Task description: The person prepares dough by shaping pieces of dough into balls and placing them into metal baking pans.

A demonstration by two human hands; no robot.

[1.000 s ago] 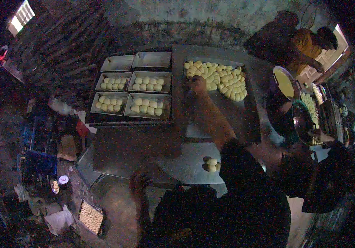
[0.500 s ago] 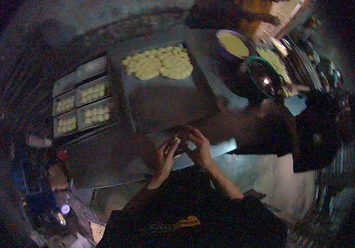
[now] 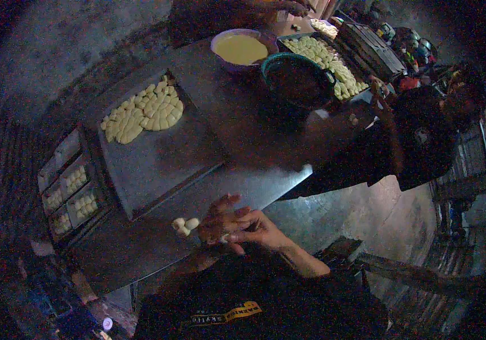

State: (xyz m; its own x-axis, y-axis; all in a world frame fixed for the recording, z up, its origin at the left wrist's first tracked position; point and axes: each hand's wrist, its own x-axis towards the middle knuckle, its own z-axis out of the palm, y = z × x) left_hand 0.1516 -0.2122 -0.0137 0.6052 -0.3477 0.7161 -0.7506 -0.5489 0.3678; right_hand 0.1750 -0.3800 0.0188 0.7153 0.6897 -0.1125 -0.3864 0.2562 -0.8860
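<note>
My left hand (image 3: 215,222) is raised in front of my body with its fingers stretched and spread. My right hand (image 3: 260,231) meets it, fingers bent and pinching at the left palm. Between them shows a small pale bit of dough (image 3: 224,238), mostly hidden by the fingers. Three small dough balls (image 3: 184,228) lie together on the metal table (image 3: 220,184), just left of my left hand. Beyond them, a large dark tray (image 3: 163,164) carries a slab of dough cut into many small pieces (image 3: 144,113) at its far end.
Small pans (image 3: 85,205) with rows of dough balls stand at the left. Farther back are a purple-rimmed bowl of yellow liquid (image 3: 242,50), a green-rimmed dark basin (image 3: 296,79) and a tray of dough pieces (image 3: 325,62). A co-worker (image 3: 418,136) is at the right, another person's hand (image 3: 296,8) at the back.
The view has swung, shifting the table and trays leftward and bringing the back right into sight. My hands have come closer together, and the left fingers have spread. Three dough balls now show beside them.
</note>
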